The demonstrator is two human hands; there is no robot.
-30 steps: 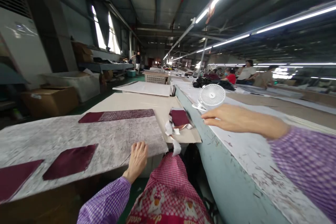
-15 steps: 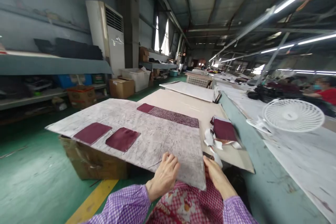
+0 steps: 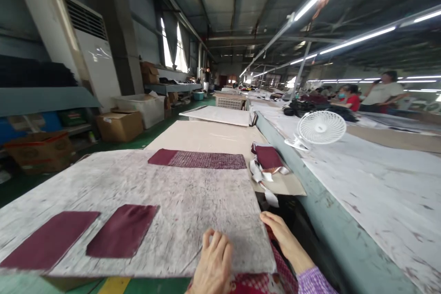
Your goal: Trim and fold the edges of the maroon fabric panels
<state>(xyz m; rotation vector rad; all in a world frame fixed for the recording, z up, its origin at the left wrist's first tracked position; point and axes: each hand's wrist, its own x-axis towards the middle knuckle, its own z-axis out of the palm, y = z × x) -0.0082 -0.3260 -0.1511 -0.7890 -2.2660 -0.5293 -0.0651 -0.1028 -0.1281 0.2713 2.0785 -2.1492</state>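
Note:
A large greyish-white, scuffed board [image 3: 179,206] spreads in front of me. My left hand [image 3: 215,257] rests on its near part with the fingers curled; whatever is under them is hidden. My right hand [image 3: 284,239] holds the board's right edge, its lower fingers out of sight. Two maroon fabric pieces lie flat at the left: a bigger piece [image 3: 51,241] partly over the near edge and a squarish piece [image 3: 122,232] beside it. Along the far edge stretches a long maroon strip [image 3: 200,159], mostly speckled with white, plain at its left end.
Beyond the board lies a cream sheet [image 3: 210,135] with a folded maroon bundle [image 3: 268,157] and white scraps [image 3: 257,172]. A long white-topped table [image 3: 365,193] runs along the right, carrying a white fan [image 3: 322,127]. Cardboard boxes [image 3: 120,125] stand at the left; several people are farther off.
My view has turned right and dipped closer to the board. The left hand stays curled on it and the right hand stays at its right edge. The fabric pieces lie in the same arrangement.

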